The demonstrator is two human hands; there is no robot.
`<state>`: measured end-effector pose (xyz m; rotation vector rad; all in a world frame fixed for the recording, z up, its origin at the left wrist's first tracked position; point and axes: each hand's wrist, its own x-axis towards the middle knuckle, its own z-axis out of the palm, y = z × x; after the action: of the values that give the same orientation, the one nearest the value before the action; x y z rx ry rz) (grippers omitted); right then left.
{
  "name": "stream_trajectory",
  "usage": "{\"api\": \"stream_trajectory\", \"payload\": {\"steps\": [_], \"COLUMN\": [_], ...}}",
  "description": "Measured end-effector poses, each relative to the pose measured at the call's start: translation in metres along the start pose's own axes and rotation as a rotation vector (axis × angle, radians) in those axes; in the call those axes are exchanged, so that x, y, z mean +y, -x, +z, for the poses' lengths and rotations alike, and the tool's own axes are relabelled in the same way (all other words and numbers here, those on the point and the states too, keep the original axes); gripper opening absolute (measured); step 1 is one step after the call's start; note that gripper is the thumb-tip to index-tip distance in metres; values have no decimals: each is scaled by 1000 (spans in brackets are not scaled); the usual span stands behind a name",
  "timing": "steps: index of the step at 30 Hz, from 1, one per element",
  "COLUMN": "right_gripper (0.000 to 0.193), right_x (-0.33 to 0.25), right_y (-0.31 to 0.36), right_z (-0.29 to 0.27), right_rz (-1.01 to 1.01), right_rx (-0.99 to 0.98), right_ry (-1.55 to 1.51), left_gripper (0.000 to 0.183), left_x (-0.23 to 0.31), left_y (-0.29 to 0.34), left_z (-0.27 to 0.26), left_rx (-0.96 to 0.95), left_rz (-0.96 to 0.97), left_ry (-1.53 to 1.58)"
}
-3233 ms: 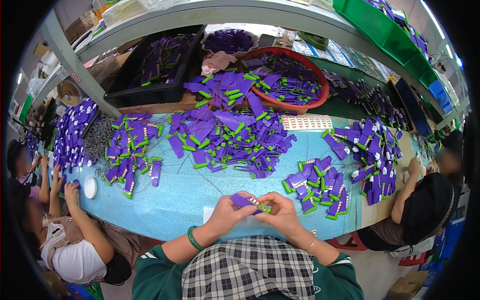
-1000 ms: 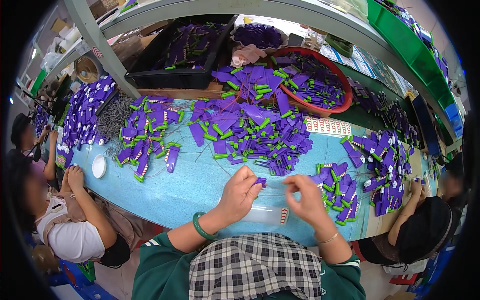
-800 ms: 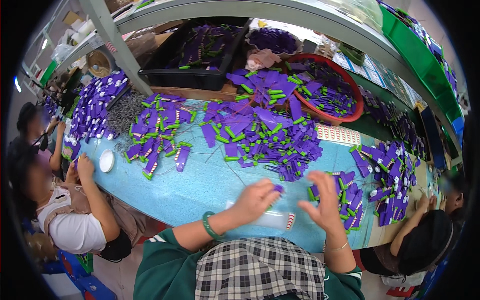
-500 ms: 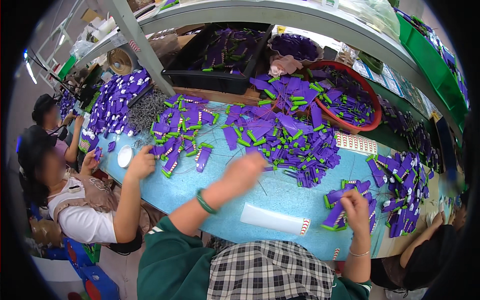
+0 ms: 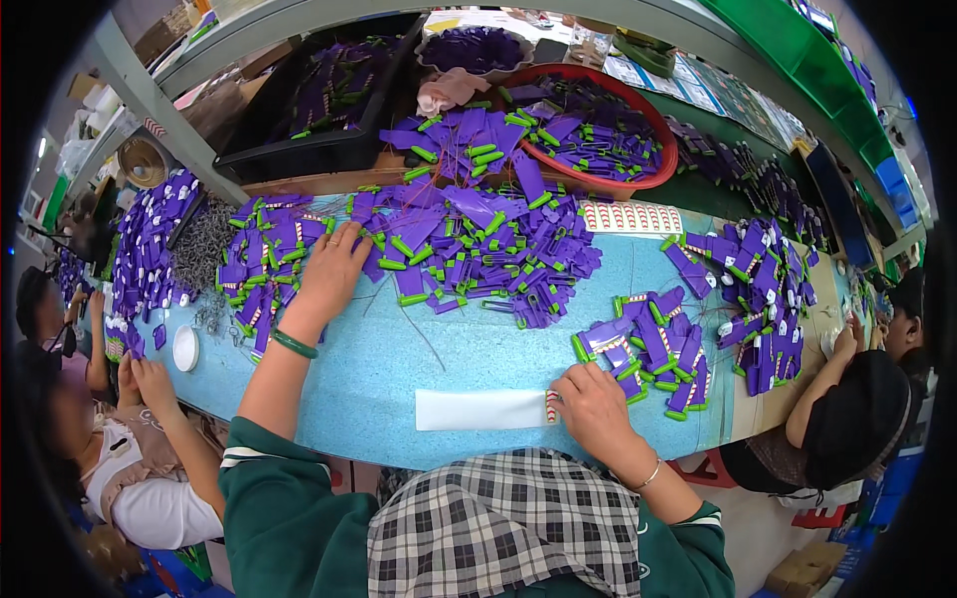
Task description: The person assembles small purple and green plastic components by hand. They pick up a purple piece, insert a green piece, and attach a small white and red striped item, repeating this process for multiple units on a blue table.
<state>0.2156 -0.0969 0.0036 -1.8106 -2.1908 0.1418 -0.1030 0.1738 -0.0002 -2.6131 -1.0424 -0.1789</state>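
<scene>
Where the middle heap of purple cards with green clips [image 5: 469, 249] spreads over the blue table [image 5: 379, 359], left hand [image 5: 334, 274] laid flat on its near-left edge, fingers spread and palm down, nothing clearly gripped, though anything pinned under the palm stays hidden. Green bracelet [image 5: 295, 344] on that wrist. Right hand [image 5: 596, 409] down at the near edge, fingers curled, tips touching the closest pieces of a smaller purple heap [image 5: 643, 349]; hard to tell whether any piece is actually pinched. Just left of it, white strip [image 5: 480, 409] lying flat, its striped end beside the thumb. Farther back, red bowl [image 5: 598, 130] and black tray [image 5: 329, 100], both filled with purple pieces. At either side, other people's hands at work.
</scene>
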Motion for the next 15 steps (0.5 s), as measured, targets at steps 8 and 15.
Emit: {"api": "stream_trajectory", "payload": {"steps": [8,15], "right_gripper": [12,8], "right_x": [-5,-6], "right_y": [-6,-7], "right_z": [-2,11], "right_rz": [30,-23], "right_rx": [10,71], "right_ry": [-71,-191], "left_gripper": [22,13], "left_x": [-11,39], "left_y": [4,22], "left_z": [-11,-94], "left_rx": [26,721], "left_rz": [88,-185], "left_ry": [21,703]}}
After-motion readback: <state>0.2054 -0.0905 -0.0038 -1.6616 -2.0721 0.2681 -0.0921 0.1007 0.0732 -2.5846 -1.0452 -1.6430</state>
